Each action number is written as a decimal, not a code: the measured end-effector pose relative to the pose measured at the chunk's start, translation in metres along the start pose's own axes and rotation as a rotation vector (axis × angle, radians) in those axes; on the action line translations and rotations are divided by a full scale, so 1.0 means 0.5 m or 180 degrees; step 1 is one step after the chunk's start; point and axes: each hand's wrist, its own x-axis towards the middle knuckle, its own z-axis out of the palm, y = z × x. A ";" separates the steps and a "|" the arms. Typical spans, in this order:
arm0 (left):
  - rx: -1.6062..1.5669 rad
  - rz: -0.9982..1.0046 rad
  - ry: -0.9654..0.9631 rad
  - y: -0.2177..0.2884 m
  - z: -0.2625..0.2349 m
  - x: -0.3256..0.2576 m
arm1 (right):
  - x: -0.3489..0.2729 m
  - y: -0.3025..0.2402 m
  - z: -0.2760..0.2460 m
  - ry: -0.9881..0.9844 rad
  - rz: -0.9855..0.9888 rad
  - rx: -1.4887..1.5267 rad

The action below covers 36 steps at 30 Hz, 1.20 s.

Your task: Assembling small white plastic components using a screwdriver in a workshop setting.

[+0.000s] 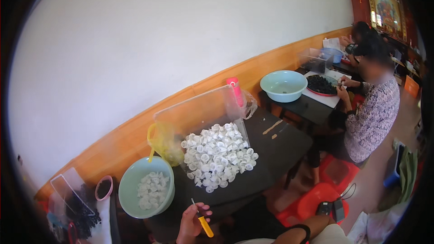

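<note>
The left hand [193, 222] curls around a yellow-and-black-handled screwdriver [206, 227] near the black table [285, 147]; the right hand is out of view. Caution: a careless sweep could scatter the loosely heaped white plastic pieces [218, 156].

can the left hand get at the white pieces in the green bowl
Probably yes: the green bowl is open-topped and nothing visible blocks the white pieces, though the left hand holds a yellow-handled tool.

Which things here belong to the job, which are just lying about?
Likely in the job:
yellow-handled tool, in left hand
piled white parts
nearer basin, holding more white parts

Apparently lying about:
pink cylinder
yellow plastic bag
black devices on red stool
</note>
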 end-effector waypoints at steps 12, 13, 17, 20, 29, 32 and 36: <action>-0.0022 -0.0227 -0.0152 -0.003 0.025 0.006 | -0.039 -0.029 0.046 0.2705 0.0111 -0.0412; -0.0040 -0.0126 -0.0174 0.005 0.043 0.012 | -0.047 -0.021 0.056 0.3428 0.0012 -0.0357; -0.0032 -0.0093 -0.0298 0.021 0.098 -0.020 | -0.048 -0.045 0.038 0.2816 -0.0039 -0.1814; -0.0103 -0.0077 -0.0381 0.013 0.095 0.007 | -0.063 -0.049 -0.031 0.2674 0.0051 -0.1694; -0.0087 -0.0085 -0.0260 0.016 0.097 0.002 | -0.044 -0.055 -0.078 0.1754 0.0374 -0.1322; -0.0167 -0.0058 -0.0333 0.017 0.097 0.001 | -0.040 -0.051 -0.088 0.1458 0.0509 -0.1160; -0.0137 -0.0112 -0.0251 0.013 0.095 0.005 | -0.034 -0.046 -0.102 0.1068 0.0688 -0.0953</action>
